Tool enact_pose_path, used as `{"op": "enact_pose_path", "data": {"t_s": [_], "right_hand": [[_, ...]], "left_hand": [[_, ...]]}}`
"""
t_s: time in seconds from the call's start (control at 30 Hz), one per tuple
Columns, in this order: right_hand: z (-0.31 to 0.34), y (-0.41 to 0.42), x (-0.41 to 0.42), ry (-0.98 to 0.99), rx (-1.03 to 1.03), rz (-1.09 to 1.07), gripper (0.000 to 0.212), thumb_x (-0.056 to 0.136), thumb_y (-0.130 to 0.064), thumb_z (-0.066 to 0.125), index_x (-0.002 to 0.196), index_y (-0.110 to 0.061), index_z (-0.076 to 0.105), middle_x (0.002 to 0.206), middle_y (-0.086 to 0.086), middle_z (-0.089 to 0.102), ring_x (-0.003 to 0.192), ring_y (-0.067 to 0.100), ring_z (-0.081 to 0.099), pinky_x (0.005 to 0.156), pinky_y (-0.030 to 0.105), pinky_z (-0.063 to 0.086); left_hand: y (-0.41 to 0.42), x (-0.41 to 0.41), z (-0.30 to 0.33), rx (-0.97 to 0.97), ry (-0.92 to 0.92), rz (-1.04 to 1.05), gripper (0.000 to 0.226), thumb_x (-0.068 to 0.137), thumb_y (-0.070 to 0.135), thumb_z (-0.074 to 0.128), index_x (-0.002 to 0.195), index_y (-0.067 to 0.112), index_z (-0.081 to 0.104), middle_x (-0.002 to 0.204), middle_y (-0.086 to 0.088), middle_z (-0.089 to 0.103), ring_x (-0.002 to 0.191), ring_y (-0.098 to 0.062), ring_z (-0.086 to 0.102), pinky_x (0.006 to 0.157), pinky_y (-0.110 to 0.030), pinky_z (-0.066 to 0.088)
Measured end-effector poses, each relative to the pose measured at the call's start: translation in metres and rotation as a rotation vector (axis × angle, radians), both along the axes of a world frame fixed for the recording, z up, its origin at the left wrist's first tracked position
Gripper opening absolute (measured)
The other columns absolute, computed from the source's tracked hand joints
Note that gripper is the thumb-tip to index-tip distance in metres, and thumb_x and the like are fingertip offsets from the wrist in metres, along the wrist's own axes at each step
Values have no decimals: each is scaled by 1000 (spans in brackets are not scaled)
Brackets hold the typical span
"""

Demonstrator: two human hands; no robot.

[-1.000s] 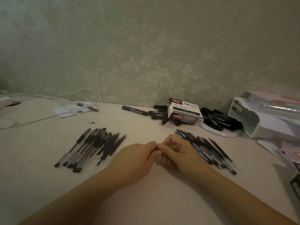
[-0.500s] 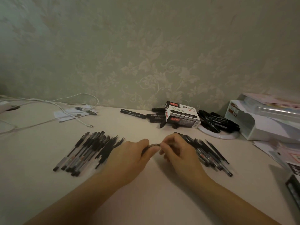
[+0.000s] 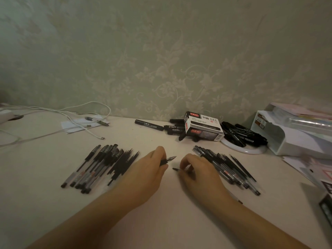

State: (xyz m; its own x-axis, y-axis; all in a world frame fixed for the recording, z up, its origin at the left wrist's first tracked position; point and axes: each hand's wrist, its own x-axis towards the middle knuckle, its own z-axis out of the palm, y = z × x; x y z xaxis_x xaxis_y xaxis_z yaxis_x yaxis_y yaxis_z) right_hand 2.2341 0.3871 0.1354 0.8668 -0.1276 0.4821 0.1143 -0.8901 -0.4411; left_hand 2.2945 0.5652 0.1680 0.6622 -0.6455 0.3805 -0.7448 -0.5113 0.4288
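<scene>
Pen barrel (image 3: 168, 159) pinched in the curled left hand (image 3: 149, 169); right hand (image 3: 195, 170) curls round a thin refill (image 3: 177, 169), both palms down.

Lane between left pens (image 3: 100, 166) and right pens (image 3: 226, 168); box (image 3: 203, 126) blocks beyond.

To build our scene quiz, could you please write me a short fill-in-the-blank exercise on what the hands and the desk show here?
The box behind the hands bears the number ____.
The left hand grips a pen piece whose tip points toward the ____ hand.
The right hand pinches a thinner pen piece; the two pieces are ____ (touching or apart).
The cable at the far left is ____ in colour.
Missing words: 1120; right; apart; white.
</scene>
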Motion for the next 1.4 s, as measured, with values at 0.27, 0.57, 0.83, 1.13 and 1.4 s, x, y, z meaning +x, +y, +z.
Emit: {"op": "enact_pose_path", "data": {"t_s": [0.27, 0.57, 0.83, 1.13, 1.4], "right_hand": [[11, 6, -3, -14, 315, 154, 28, 95, -47, 50, 86, -27, 67, 76, -14, 64, 74, 3, 58, 65, 13, 41], [13, 2, -2, 85, 476, 262, 24, 96, -37, 57, 76, -32, 68, 70, -9, 64, 66, 0, 55, 64, 15, 43], [14, 0, -5, 67, 489, 288, 13, 93, -30, 65, 87, -26, 75, 79, -7, 71, 72, 6, 60, 67, 14, 46], [14, -2, -2, 59, 539, 235, 14, 86, -32, 73, 97, -40, 69, 96, -15, 69, 77, 3, 60, 68, 19, 50], [10, -4, 0, 52, 546, 231, 10, 91, -24, 68, 89, -33, 72, 83, -13, 69, 65, 4, 57, 63, 28, 52]], "left_hand": [[1, 1, -3, -32, -54, -77, 8, 97, 32, 49, 93, 29, 44, 88, 13, 50, 77, -7, 50, 68, -27, 45], [-2, 3, -5, -95, -33, -153, 11, 95, 29, 54, 100, 23, 62, 91, 10, 59, 82, -4, 53, 73, -22, 45], [-4, 4, -3, -12, 83, -139, 22, 99, 34, 44, 93, 23, 62, 67, 10, 53, 62, -3, 50, 59, -22, 38], [1, 6, -8, -86, 44, -130, 16, 94, 31, 56, 91, 28, 40, 83, 12, 54, 72, -4, 50, 58, -20, 40], [0, 5, -10, -72, 30, -123, 10, 97, 36, 47, 93, 27, 48, 84, 10, 57, 73, -7, 51, 64, -27, 45]]}}
